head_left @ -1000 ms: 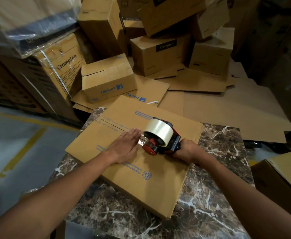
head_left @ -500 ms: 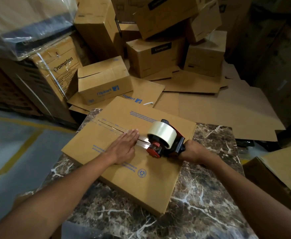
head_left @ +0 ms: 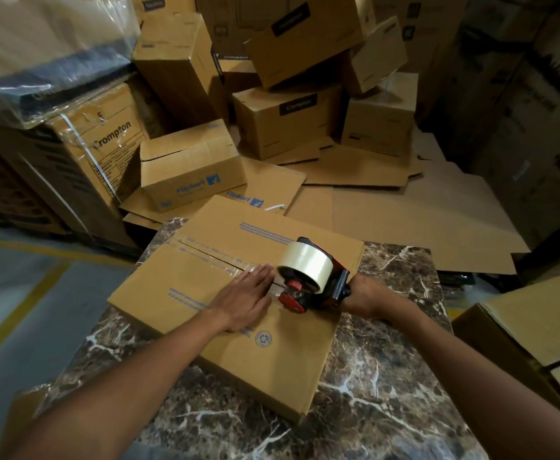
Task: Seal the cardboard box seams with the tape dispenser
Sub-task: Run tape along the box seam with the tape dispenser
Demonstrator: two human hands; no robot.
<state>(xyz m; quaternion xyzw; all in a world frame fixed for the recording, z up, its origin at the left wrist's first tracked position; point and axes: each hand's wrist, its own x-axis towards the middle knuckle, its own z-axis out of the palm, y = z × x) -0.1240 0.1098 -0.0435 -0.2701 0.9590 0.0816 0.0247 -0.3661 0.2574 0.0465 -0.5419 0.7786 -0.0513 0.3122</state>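
Observation:
A brown cardboard box [head_left: 272, 356] with blue print lies flat-topped on a dark marble table [head_left: 381, 386]. Its centre seam [head_left: 205, 252] runs from the far left corner toward me, with clear tape along it. My left hand [head_left: 244, 300] presses flat on the box top, fingers straight over the taped seam. Just right of it sits a red and black tape dispenser [head_left: 312, 277] with a clear tape roll, its front end down on the seam. My right hand [head_left: 363, 295] grips the dispenser's handle near the box's right edge.
Several cardboard boxes [head_left: 288, 121] are piled behind the table, one Flipkart box [head_left: 189, 167] closest. Flattened cardboard sheets [head_left: 421, 220] cover the floor at the right. A plastic-wrapped stack [head_left: 56, 94] stands at the left, another box [head_left: 520, 333] at the right edge. Grey floor with yellow lines lies at the left.
The dispenser has slid a little toward me and to the right along the seam, laying more tape. My left hand has followed behind it, still flat on the box.

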